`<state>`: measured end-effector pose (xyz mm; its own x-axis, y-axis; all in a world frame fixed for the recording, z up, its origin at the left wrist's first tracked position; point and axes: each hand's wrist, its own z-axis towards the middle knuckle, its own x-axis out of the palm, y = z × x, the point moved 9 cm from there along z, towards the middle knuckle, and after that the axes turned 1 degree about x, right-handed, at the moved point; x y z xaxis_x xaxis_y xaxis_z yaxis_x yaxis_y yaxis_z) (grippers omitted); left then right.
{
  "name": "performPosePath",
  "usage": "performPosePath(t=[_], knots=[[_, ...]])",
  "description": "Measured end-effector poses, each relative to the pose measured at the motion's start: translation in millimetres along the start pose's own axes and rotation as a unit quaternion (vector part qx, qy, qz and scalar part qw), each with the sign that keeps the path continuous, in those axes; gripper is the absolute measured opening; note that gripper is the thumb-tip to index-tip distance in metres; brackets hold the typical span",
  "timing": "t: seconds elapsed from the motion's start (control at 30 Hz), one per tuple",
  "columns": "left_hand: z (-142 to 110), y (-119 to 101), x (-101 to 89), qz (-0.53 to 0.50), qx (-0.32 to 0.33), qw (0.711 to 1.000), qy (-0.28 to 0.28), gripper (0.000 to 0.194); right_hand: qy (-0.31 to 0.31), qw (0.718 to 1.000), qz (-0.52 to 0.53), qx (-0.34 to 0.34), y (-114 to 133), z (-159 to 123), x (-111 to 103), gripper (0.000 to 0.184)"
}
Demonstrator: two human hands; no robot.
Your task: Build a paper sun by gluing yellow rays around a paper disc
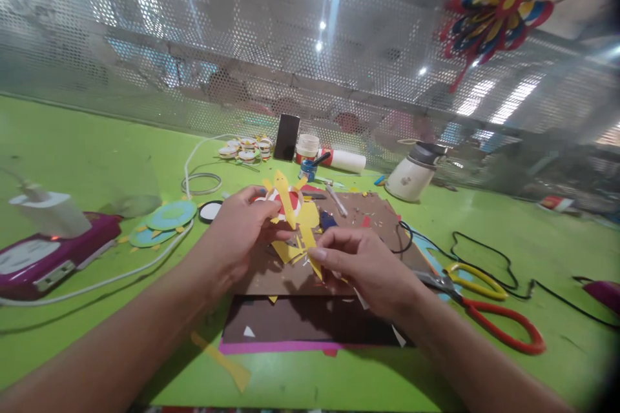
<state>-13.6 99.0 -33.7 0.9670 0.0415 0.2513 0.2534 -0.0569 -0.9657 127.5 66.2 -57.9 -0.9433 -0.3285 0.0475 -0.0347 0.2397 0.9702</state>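
Observation:
My left hand (pixel 239 226) is closed on a yellow paper cutout (pixel 285 197) shaped like a small animal, with a head and limbs. A red and white round piece shows behind the cutout, between it and my fingers. Lower and to the right, my right hand (pixel 361 264) is bent in a pinch at the end of a yellow paper piece (pixel 310 239); its lower fingers are partly hidden. Yellow scraps (pixel 285 250) lie between the hands on a brown board (pixel 271 281).
Scissors (pixel 455 290) with yellow and red handles lie at right. Behind stand a phone (pixel 287 137), a blue jar (pixel 307 171) and a white jug (pixel 411 174). A purple power strip (pixel 53 255) with a white charger (pixel 51 213) sits left, beside blue paper discs (pixel 172 215).

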Motion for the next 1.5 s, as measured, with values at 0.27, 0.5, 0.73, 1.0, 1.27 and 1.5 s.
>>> performPosePath(t=[0.27, 0.5, 0.73, 1.0, 1.27, 1.5], knots=[[-1, 9, 10.4, 0.031, 0.005, 0.999, 0.034, 0.015, -0.032, 0.999, 0.021, 0.017, -3, 3, 1, 0.032], [-3, 14, 15.2, 0.031, -0.004, 0.999, 0.044, 0.016, -0.051, 0.998, 0.019, 0.008, -5, 5, -3, 0.034], [-5, 14, 18.0, 0.028, -0.01, 0.998, 0.054, 0.019, -0.053, 0.998, 0.012, 0.015, -7, 6, -5, 0.032], [-5, 14, 18.2, 0.028, -0.016, 0.998, 0.057, 0.021, -0.055, 0.998, 0.007, 0.006, -6, 6, -4, 0.032], [-7, 13, 19.2, 0.033, -0.015, 0.997, 0.062, 0.017, -0.056, 0.998, 0.013, 0.013, -7, 5, -3, 0.031], [-6, 13, 19.5, 0.033, -0.008, 0.997, 0.065, 0.018, -0.057, 0.998, 0.014, 0.022, -7, 5, -3, 0.03]])
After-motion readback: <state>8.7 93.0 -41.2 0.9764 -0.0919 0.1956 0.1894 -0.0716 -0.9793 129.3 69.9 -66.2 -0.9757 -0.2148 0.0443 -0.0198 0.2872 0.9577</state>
